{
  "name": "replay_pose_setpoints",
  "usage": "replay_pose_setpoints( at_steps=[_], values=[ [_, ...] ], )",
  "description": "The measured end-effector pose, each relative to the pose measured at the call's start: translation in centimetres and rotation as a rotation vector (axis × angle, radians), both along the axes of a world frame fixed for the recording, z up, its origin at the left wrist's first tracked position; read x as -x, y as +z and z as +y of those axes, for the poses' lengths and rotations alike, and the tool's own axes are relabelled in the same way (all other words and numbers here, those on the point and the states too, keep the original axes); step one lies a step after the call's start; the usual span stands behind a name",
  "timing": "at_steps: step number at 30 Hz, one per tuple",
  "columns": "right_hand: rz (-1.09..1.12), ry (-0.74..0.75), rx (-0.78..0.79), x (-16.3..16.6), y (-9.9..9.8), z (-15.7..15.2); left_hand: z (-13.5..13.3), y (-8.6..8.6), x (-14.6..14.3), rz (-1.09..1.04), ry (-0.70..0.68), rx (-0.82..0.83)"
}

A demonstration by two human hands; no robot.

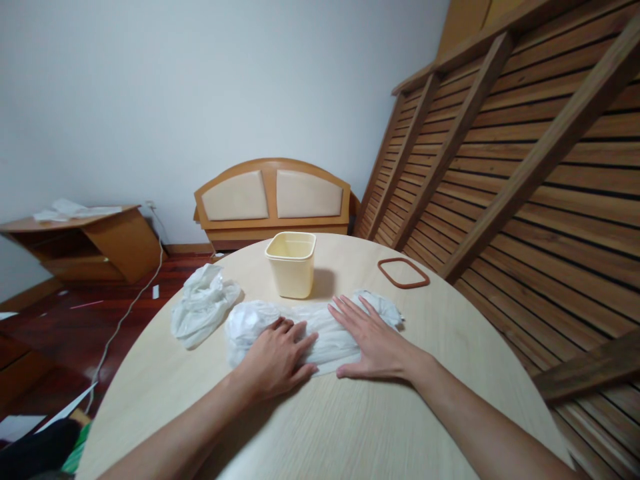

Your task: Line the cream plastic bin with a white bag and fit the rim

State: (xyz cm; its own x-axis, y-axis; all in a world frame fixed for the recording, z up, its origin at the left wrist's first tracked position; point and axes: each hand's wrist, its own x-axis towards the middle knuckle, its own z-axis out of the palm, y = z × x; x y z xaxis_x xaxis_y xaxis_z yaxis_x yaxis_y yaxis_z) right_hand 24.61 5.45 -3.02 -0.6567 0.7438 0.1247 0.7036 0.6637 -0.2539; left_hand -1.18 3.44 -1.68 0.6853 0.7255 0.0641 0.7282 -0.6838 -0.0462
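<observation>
Bag [330, 343]: on table [350, 427], near side of bin [291, 279].
Left hand [277, 357]: fingers loosely spread, touching bag's left.
Right hand [377, 340]: fingers wide, touching bag's right.
Flattening: in hand, I judge; next calls for even pressure.

Table [340, 427]: bag [327, 341] lies left to right across the near half; left hand [277, 353] on its left part, right hand [375, 343] toward its right end. Bin [293, 273] just behind it. Frame [413, 286] behind, farther right. 2nd bag [200, 307] at left edge. Beyond table: headboard [271, 200] behind, cabinet [117, 243] left, slatted panel [500, 200] right.
</observation>
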Motion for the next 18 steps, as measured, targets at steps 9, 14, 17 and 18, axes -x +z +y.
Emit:
replay_pose_setpoints(
  at_steps=[9, 14, 17, 18],
  values=[
    [0.029, -0.024, 0.032, -0.39, 0.06, 0.39, 0.20, -0.32, -0.32, 0.011, 0.073, 0.024],
    [0.038, -0.014, -0.006, -0.58, 0.13, 0.74, 0.58, -0.43, -0.26, -0.006, 0.080, 0.044],
    [0.017, -0.006, -0.012, -0.69, 0.25, 0.84, 0.54, -0.20, -0.21, -0.011, 0.097, 0.042],
    [0.011, -0.003, -0.013, -0.69, 0.31, 0.82, 0.43, -0.05, -0.23, -0.016, 0.101, 0.035]
  ],
)
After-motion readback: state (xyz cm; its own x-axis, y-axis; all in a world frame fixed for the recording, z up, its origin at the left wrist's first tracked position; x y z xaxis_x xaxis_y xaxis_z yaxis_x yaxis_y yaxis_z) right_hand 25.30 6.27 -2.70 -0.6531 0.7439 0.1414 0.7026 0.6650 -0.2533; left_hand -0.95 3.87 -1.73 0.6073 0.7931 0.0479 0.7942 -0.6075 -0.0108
